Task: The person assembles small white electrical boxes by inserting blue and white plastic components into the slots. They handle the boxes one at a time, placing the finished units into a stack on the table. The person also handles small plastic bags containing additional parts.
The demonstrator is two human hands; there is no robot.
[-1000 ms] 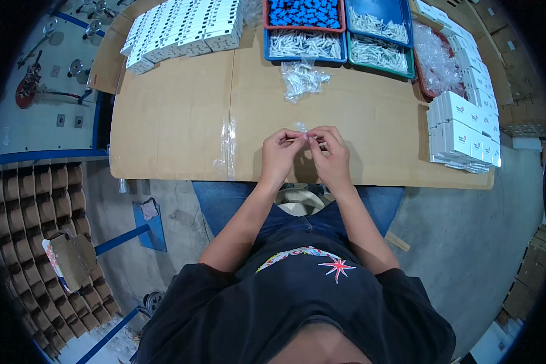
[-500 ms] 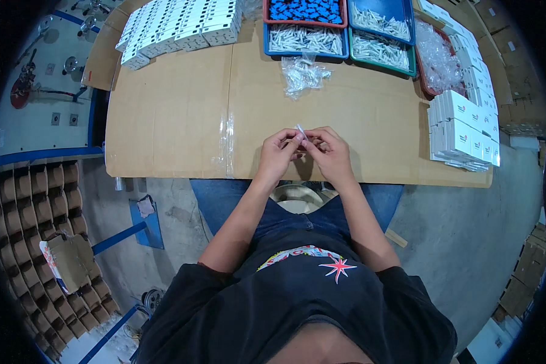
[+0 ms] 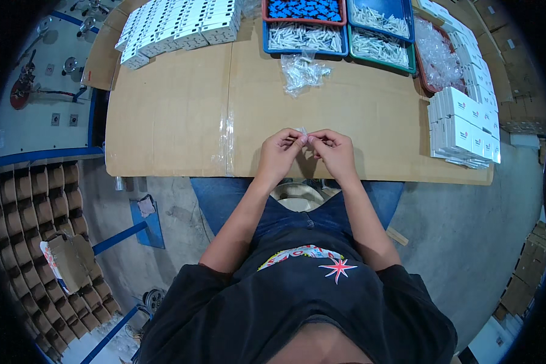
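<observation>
Above the near edge of the cardboard-covered table [image 3: 170, 121], my left hand [image 3: 279, 153] and my right hand [image 3: 335, 155] meet fingertip to fingertip. Both are closed in a pinch around a small, slender white piece [image 3: 304, 130]. Its tip shows just past my left fingers, while the rest is hidden between thumbs and forefingers. Whether clear film is around it is too small to tell. Farther back lies a crumpled clear plastic bag [image 3: 303, 74] with small pale pieces in it.
Several trays stand at the back: a blue tray [image 3: 273, 53] and a green tray [image 3: 382, 68] with slender white pieces, and a red tray [image 3: 303, 20] with blue pieces. White boxes [image 3: 182, 27] fill the back left. More white boxes [image 3: 467, 130] are stacked at right, beside clear bags [image 3: 437, 57].
The white piece has sunk lower between my fingers, with less of it showing. My fingertips have drawn closer together, and my right hand has shifted slightly.
</observation>
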